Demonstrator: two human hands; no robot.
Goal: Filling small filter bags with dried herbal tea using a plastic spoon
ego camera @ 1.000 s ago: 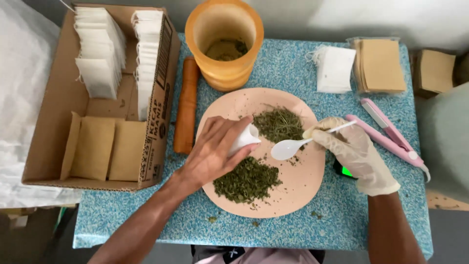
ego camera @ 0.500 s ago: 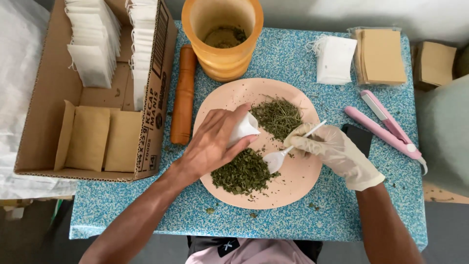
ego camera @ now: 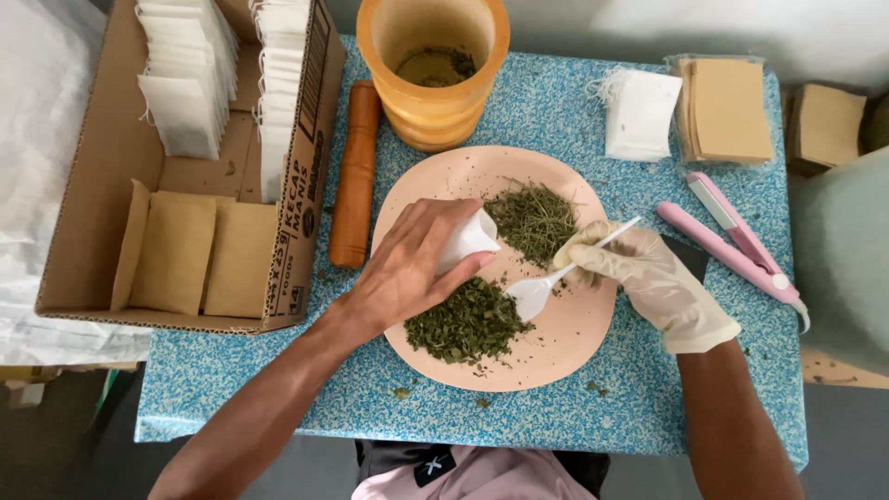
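Just beside the left hand (ego camera: pixel 407 268), the spoon (ego camera: pixel 546 282) rests on herbs.

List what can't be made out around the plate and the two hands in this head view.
- Small white bag: mostly covered by the left hand; its fill is hidden.
- White plastic spoon: its bowl looks empty, too small to be sure.
- Orange jar: top rim cut off by the frame's upper edge.
- Black object: hidden behind the gloved right hand and the pink plate.
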